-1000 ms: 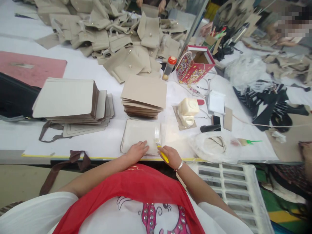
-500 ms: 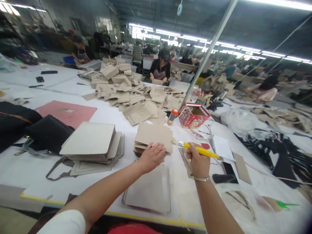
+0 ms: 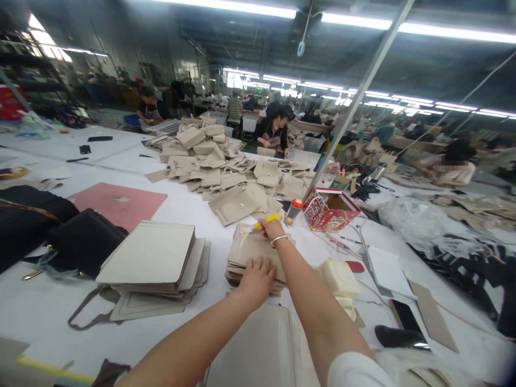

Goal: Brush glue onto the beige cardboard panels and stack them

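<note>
My left hand (image 3: pixel 257 278) lies flat, fingers spread, on the near edge of a stack of beige cut panels (image 3: pixel 246 248). My right hand (image 3: pixel 271 228) reaches over the far edge of that stack, closed round a yellow-handled brush (image 3: pixel 266 219) whose bristles touch the top panel. A cream panel with a stitched edge (image 3: pixel 258 349) lies on the white table (image 3: pixel 48 301) under my forearms. A cream glue pot (image 3: pixel 337 278) stands just right of my right forearm.
A taller stack of beige boards (image 3: pixel 151 260) sits to the left, black bags (image 3: pixel 83 242) beyond it. A heap of beige bag pieces (image 3: pixel 226 172) fills the table's far middle. A red patterned box (image 3: pixel 330 210), a small bottle (image 3: pixel 293 210), a phone (image 3: pixel 405 317). Other people work at far tables.
The camera view has tipped up from the table edge to the room. Both hands left the near cream panel and reached forward to the beige stack; the brush now touches its top panel.
</note>
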`<move>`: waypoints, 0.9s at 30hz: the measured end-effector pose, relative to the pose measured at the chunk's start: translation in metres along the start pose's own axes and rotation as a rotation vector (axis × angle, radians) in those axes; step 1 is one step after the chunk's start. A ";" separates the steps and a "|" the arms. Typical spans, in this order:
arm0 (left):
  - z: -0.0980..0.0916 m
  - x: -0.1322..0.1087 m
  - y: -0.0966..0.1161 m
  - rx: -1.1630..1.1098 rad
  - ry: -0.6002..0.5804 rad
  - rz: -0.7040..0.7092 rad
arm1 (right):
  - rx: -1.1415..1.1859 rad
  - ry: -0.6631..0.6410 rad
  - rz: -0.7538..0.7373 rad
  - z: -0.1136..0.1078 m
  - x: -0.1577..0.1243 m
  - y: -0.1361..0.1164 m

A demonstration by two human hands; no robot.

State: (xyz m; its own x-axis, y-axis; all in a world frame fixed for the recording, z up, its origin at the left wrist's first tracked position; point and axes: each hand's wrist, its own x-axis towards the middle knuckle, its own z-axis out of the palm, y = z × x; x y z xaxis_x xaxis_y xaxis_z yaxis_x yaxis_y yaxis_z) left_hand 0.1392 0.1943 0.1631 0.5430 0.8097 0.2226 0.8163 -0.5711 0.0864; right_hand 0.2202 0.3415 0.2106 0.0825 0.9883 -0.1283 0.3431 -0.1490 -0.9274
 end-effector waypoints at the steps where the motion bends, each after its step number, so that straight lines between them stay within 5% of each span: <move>1: -0.001 0.001 0.000 -0.004 -0.010 -0.003 | 0.001 0.042 0.001 -0.004 0.007 0.002; 5: -0.009 0.003 -0.001 -0.013 -0.042 -0.006 | -0.015 0.150 0.025 -0.035 0.012 0.015; 9: -0.018 0.005 0.001 -0.027 -0.047 -0.016 | -0.030 0.260 0.092 -0.089 -0.009 0.033; 13: -0.024 0.009 0.004 -0.026 -0.061 -0.040 | -0.181 0.339 -0.047 -0.130 -0.041 0.044; 19: -0.030 0.013 0.008 -0.007 -0.121 -0.061 | -0.722 0.062 -0.643 -0.127 -0.122 0.065; 24: -0.037 0.017 0.008 0.010 -0.152 -0.055 | -0.757 -0.042 -0.741 -0.121 -0.217 0.087; 27: -0.043 0.023 0.005 0.016 -0.187 -0.008 | -0.501 0.091 -0.698 -0.125 -0.258 0.090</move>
State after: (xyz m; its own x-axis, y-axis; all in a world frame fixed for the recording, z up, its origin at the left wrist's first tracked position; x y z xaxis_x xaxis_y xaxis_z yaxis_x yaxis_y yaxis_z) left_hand 0.1471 0.2045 0.2107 0.5623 0.8261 0.0372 0.8231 -0.5634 0.0719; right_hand 0.3464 0.0689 0.2046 -0.2335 0.8557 0.4619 0.7134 0.4735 -0.5165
